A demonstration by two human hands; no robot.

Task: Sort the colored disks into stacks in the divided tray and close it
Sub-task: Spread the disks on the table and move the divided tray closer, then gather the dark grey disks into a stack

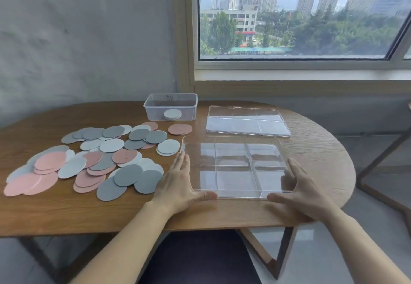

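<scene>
While the wooden surface [66, 212] carries a loose spread of pink, grey and white disks [89, 163] at left, the clear divided tray [235, 168] lies empty near its front edge, left hand [178, 186] and right hand [304, 192] flat against its sides, each grip apart. Its lid [246, 121] lies behind.

An upper-floor flat or office room: a bare grey wall [77, 39], a wooden surface [111, 212], a window [300, 16] overlooking tower blocks.
</scene>
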